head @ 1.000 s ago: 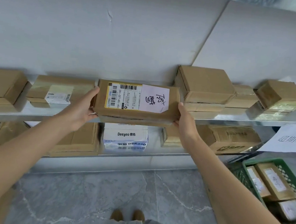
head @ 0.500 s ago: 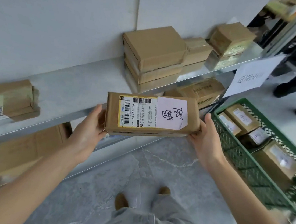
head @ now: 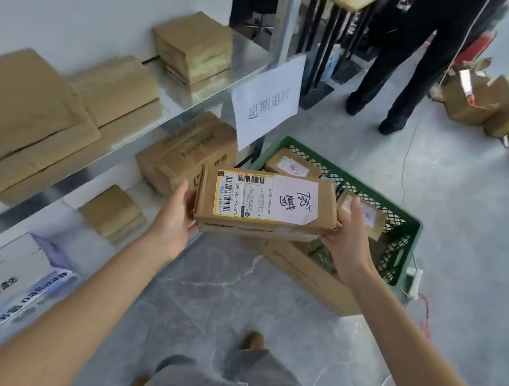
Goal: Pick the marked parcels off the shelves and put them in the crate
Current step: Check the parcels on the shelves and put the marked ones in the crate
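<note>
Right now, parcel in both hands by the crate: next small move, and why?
Probably move the marked parcel right and lower it into the green crate. The left hand and right hand grip its ends, by the crate's left side; other parcels already lie inside.

Upper shelf (head: 245, 56), metal: three lots of plain brown boxes along the wall, namely a wide stack (head: 20, 111), a middle stack (head: 116, 90) and a far stack (head: 193, 48).
Lower shelf (head: 55, 219): printed carton (head: 185, 151), small flat box (head: 113, 212), white-and-blue box (head: 1, 292).
Floor (head: 220, 299), grey marbled: green crate (head: 405, 240) standing on a flat brown carton (head: 310, 274); two open cartons (head: 488, 104) well apart, far right.
</note>
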`<move>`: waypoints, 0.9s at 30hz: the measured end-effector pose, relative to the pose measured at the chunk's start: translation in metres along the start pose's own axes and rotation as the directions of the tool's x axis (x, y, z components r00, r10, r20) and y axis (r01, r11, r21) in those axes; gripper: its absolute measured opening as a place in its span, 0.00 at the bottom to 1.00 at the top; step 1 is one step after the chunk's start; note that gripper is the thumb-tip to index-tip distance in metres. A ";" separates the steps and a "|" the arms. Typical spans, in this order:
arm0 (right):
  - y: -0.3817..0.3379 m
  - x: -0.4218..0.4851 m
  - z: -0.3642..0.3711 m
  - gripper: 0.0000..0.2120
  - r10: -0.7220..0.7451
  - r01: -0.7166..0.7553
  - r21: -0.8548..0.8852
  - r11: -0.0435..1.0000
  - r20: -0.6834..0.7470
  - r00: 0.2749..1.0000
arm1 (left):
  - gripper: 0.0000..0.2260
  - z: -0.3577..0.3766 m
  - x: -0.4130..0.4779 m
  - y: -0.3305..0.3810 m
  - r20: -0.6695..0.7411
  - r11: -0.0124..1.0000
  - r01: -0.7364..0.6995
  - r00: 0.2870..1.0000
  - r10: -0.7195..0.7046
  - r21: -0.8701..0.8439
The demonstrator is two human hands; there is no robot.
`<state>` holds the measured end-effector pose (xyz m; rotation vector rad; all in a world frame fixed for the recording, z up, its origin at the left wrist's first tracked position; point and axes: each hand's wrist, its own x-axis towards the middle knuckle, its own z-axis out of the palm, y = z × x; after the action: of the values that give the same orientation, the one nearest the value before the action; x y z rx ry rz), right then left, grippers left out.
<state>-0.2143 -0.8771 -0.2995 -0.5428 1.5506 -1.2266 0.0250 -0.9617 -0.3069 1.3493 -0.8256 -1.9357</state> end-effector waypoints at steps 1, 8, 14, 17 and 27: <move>-0.003 0.011 -0.017 0.29 -0.004 0.004 0.005 1.000 -0.020 1.000 | 0.20 0.022 0.016 -0.001 0.007 1.000 0.004 1.000 -0.004 0.009; 0.004 0.082 -0.113 0.31 0.098 -0.068 0.125 0.990 -0.257 0.961 | 0.22 0.136 0.120 -0.011 0.052 0.993 0.079 0.995 -0.084 0.092; 0.028 0.127 -0.178 0.30 0.171 -0.063 0.251 0.966 -0.436 0.884 | 0.21 0.210 0.196 -0.037 0.107 0.967 0.193 0.971 -0.213 0.168; 0.051 0.148 -0.213 0.30 0.223 -0.066 0.300 0.951 -0.525 0.822 | 0.20 0.246 0.229 -0.063 0.126 0.944 0.238 0.954 -0.271 0.229; 0.150 0.204 -0.310 0.24 0.373 -0.185 0.349 0.918 -0.610 0.699 | 0.16 0.322 0.312 -0.171 0.143 0.792 0.360 0.864 -0.482 0.493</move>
<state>-0.5317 -0.8565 -0.5423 0.3701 1.9207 -1.4312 -0.3916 -1.0586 -0.5247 1.6863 -1.2488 -2.4157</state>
